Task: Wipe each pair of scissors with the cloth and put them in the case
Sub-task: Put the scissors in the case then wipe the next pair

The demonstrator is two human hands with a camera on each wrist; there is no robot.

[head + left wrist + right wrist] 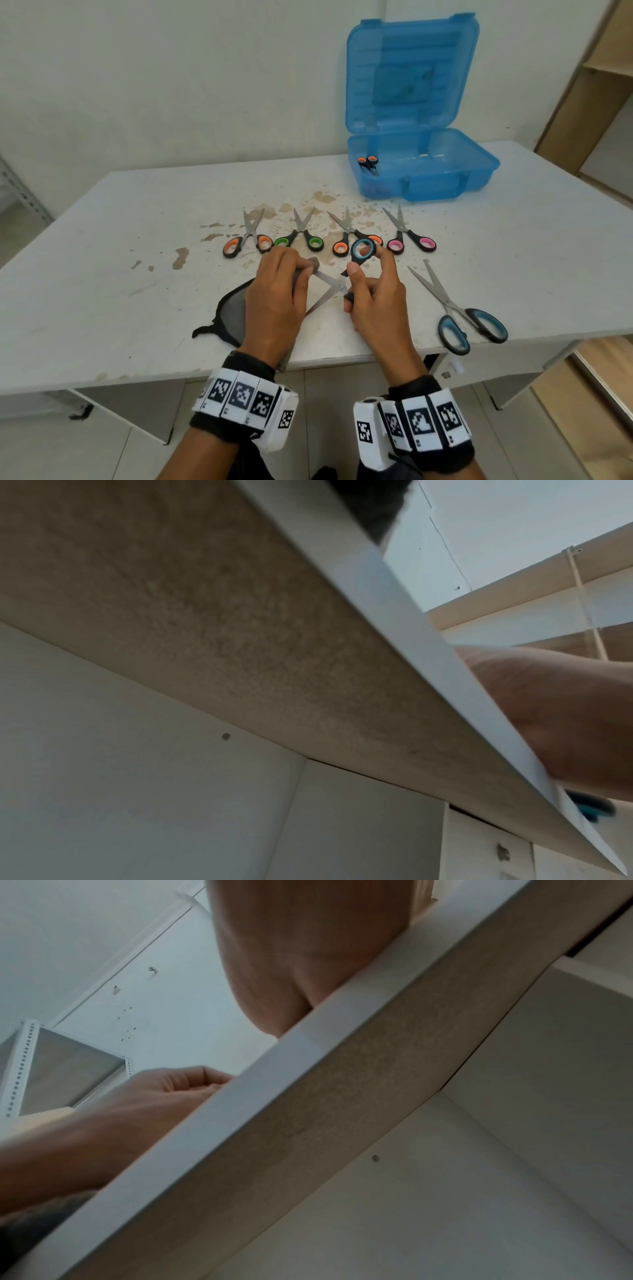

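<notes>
So the right hand (373,301) has a pair of blue-handled scissors (346,274) up off the table (102,257), fingers curled round the lower handle and the thumb up against the shank, with the index finger poking past the upper blue ring. The blades are spread wide open, pointing toward 9 o'clock. The left hand (277,294) is pinching a bit of grey cloth (314,264) onto the upper blade, fingers bent down over it. The rest of the cloth, dark and crumpled, sits under that hand at the near edge of the table.

Past the hands at 12 o'clock there's a row of four small open scissors: orange (247,236), green (300,233), another orange (352,236) and pink (409,233). A bigger blue-handled pair (455,308) lies open at 3 o'clock near the table edge.

The blue case (424,171) is way off at 1 o'clock, lid standing up, with one orange-handled pair (368,163) already inside at its left end.

Both wrist views mostly show the underside and front edge of the table, so no help on the grip there.
</notes>
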